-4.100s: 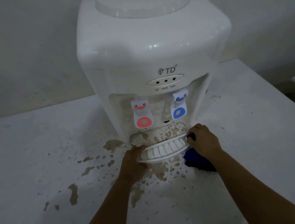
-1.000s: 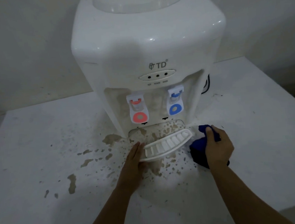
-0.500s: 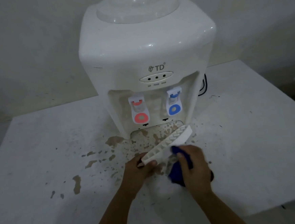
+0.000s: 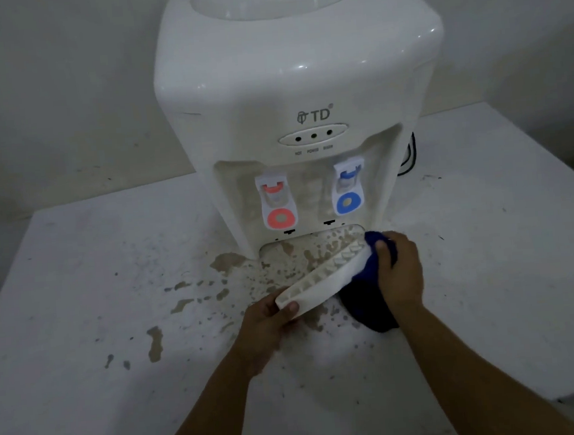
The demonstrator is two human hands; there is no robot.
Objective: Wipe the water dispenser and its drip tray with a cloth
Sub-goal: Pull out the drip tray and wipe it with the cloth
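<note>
Where cloth (image 4: pixel 367 300) trailed, it now wipes tray (image 4: pixel 321 280).

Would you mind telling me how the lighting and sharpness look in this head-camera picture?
Head view: dim and greyish, with soft glare spots on the water dispenser; wide-angle lens bows the table edges; fine detail is soft, yet the drip tray, blue cloth, left hand and right hand stay legible.

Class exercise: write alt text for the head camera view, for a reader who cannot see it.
A person's left hand grips one end of a white drip tray, tilted and out of its slot, while the right hand presses a blue cloth against the other end. Behind stands a white water dispenser with a red tap and a blue tap on a brown-stained white table.
</note>
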